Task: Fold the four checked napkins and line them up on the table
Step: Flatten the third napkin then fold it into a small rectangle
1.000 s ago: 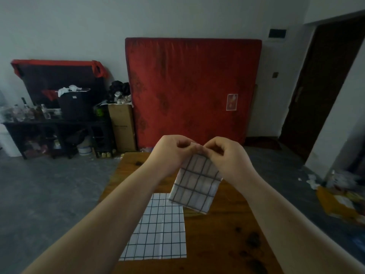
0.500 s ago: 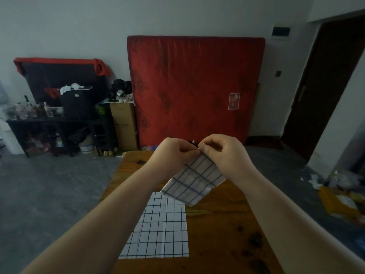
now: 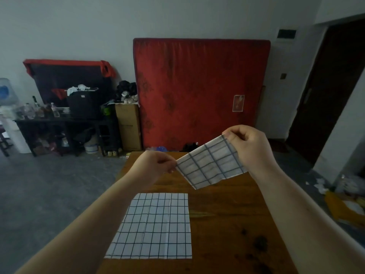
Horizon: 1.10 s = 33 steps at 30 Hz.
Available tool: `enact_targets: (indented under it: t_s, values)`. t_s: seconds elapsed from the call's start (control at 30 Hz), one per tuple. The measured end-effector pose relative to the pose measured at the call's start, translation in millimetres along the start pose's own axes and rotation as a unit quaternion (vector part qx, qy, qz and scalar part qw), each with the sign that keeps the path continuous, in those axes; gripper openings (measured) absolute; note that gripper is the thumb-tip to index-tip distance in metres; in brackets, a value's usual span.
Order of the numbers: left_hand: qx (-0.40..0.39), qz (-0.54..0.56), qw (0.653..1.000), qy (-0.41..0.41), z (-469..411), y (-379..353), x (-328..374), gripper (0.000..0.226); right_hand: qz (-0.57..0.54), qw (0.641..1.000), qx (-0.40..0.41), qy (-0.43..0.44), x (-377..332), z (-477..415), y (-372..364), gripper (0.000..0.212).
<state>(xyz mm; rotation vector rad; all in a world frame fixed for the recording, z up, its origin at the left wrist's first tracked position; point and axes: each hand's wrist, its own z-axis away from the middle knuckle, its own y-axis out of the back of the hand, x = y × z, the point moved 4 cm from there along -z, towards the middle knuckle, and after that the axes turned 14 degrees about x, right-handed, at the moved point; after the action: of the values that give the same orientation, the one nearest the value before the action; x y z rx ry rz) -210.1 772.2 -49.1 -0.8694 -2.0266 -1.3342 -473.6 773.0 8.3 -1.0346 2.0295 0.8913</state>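
Note:
A folded white napkin with dark checks point(image 3: 211, 163) hangs in the air above the far half of the wooden table point(image 3: 227, 214). My left hand point(image 3: 156, 165) pinches its lower left corner. My right hand point(image 3: 248, 147) pinches its upper right corner, higher up, so the cloth stretches on a slant between them. A second checked napkin point(image 3: 156, 226) lies spread flat on the table's near left part, below the held one.
A red mattress point(image 3: 201, 91) leans on the back wall beyond the table. A dark shelf with bottles and a black box point(image 3: 59, 115) and a cardboard carton point(image 3: 128, 127) stand at the left. A dark doorway point(image 3: 325, 86) opens at the right. Litter lies on the right floor.
My hands were close together at the napkin's top; they have drawn apart, the right one up and to the right, pulling the folded napkin out wider between them.

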Motion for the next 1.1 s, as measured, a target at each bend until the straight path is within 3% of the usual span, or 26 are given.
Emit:
enact_targets:
  t_s: [0.2,0.5,0.87,1.1]
  values:
    - [0.001,-0.049,0.999,-0.008,-8.1,15.0,7.0,0.009,-0.005,1.000,-0.015,0.002,-0.4,2.1,-6.1,0.011]
    - [-0.037,-0.057,0.990,-0.121,-8.9,-17.6,82.4,0.021,-0.019,0.997,-0.065,0.026,-4.3,19.8,-27.9,0.014]
    - [-0.069,0.009,0.997,-0.033,-5.5,-16.1,41.7,0.012,-0.030,0.999,-0.012,-0.003,3.2,5.6,3.2,0.013]
    - [-0.076,0.001,0.996,-0.035,-5.5,-1.8,15.8,0.012,-0.041,0.999,-0.002,-0.029,7.8,5.3,4.8,0.012]
